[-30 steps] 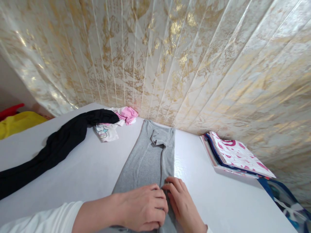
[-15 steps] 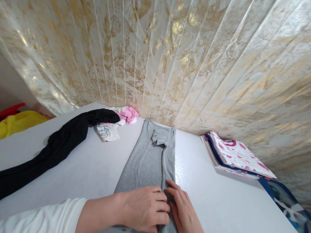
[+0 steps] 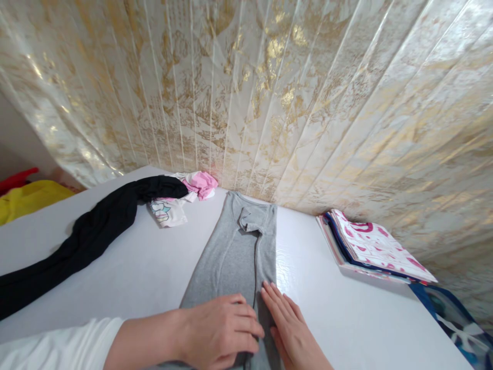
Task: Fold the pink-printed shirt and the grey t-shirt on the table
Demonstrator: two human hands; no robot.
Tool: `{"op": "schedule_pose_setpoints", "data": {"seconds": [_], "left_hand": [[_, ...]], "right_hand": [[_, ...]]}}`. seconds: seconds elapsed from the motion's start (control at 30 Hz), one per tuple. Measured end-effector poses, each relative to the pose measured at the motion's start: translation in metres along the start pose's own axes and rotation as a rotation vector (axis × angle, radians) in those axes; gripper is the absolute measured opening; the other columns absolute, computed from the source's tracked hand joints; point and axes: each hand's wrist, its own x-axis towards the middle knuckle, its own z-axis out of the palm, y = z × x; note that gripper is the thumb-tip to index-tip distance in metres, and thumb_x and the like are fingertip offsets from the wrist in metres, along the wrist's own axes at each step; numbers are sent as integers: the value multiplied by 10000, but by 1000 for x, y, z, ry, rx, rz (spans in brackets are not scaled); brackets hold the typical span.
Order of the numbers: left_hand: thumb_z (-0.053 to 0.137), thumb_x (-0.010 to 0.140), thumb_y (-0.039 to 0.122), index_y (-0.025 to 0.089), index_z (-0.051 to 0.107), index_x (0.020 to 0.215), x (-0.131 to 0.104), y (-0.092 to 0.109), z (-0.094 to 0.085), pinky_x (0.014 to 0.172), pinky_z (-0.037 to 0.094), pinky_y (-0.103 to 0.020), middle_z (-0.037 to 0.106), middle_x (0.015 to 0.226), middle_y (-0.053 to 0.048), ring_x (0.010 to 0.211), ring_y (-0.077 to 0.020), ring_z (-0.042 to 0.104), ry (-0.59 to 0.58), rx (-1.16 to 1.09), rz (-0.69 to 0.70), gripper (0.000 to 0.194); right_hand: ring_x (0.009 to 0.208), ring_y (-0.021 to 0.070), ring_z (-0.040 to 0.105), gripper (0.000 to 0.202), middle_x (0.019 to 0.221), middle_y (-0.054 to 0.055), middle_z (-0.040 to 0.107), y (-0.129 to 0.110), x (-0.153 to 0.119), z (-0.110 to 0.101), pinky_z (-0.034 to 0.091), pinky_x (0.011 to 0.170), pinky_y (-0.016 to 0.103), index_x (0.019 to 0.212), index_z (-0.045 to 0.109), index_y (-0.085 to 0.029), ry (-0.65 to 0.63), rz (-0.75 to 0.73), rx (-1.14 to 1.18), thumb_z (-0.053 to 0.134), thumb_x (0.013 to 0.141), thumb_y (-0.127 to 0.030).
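A grey garment (image 3: 239, 249), folded into a long narrow strip, lies on the white table (image 3: 154, 267) and runs from the wall toward me. My left hand (image 3: 219, 329) rests on its near end with the fingers curled over the cloth, gripping a fold. My right hand (image 3: 290, 326) lies flat beside it, fingers straight and pressed on the garment's right edge. A white sleeve covers my left forearm.
A black garment (image 3: 88, 231) sprawls across the table's left side. A white and pink printed piece (image 3: 181, 198) lies by the wall. A stack of folded pink-patterned clothes (image 3: 370, 246) sits at the right. Yellow and red cloth (image 3: 26, 195) lies beyond the table's left edge.
My right hand has flattened out and slid a little toward me along the garment's right edge. My left hand has stayed on the near end.
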Motion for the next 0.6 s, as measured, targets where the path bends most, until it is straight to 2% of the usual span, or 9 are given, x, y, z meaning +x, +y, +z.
{"op": "schedule_pose_setpoints", "data": {"seconds": [0.07, 0.13, 0.2, 0.23, 0.3, 0.4, 0.47, 0.6], "left_hand": [[477, 882, 120, 197, 526, 1254, -12, -8, -5, 1041, 364, -340, 568, 1367, -61, 1231, -190, 515, 51, -21, -189, 383], [400, 917, 116, 199, 437, 1379, -22, -26, -9, 1080, 333, -377, 449, 1477, -91, 1339, -202, 423, 109, 85, -457, 471], [370, 968, 202, 174, 362, 1449, -31, -52, -9, 1099, 307, -411, 348, 1533, -127, 1403, -226, 331, 132, 237, -680, 481], [367, 987, 267, 156, 343, 1463, -34, -66, -8, 1105, 296, -416, 323, 1542, -143, 1418, -236, 303, 125, 296, -742, 489], [354, 1005, 360, 140, 340, 1469, -36, -94, -6, 1115, 276, -407, 321, 1538, -153, 1426, -238, 287, 99, 362, -799, 514], [328, 1015, 425, 150, 363, 1462, -31, -127, -1, 1116, 263, -395, 339, 1531, -142, 1427, -237, 285, 85, 389, -837, 526], [316, 1016, 453, 153, 372, 1458, -24, -144, 0, 1120, 249, -404, 327, 1538, -138, 1437, -245, 259, 93, 396, -867, 536], [322, 1014, 450, 140, 385, 1449, -8, -176, -5, 1120, 242, -446, 319, 1539, -152, 1441, -275, 243, 104, 397, -922, 537]], "right_hand": [[1424, 207, 301, 743, 1550, 76, 320, 3, 11, -3, 407, 1086, 415, 1545, 132, -232, 50, 57, 32, 368, 862, -56], [1431, 208, 288, 654, 1539, 91, 350, 9, 30, 1, 380, 1105, 445, 1532, 200, -219, 134, 122, 40, 341, 906, -90], [1421, 221, 316, 572, 1506, 124, 403, 15, 54, 13, 365, 1108, 472, 1510, 271, -186, 177, 183, 23, 332, 943, -152], [1412, 235, 335, 543, 1492, 145, 420, 19, 66, 21, 362, 1105, 482, 1498, 300, -162, 171, 224, 9, 338, 957, -198], [1405, 273, 345, 544, 1485, 188, 413, 26, 91, 36, 357, 1096, 494, 1475, 343, -109, 127, 329, -32, 367, 972, -315], [1434, 322, 261, 665, 1524, 234, 308, 40, 122, 48, 294, 1116, 501, 1451, 367, -34, 48, 455, -108, 401, 957, -478], [1454, 319, 199, 718, 1552, 218, 246, 52, 139, 48, 232, 1140, 489, 1458, 352, -27, -9, 502, -146, 397, 950, -531], [1470, 275, 153, 698, 1589, 137, 181, 84, 169, 35, 167, 1152, 476, 1502, 284, -111, -123, 572, -137, 352, 962, -548]]}}
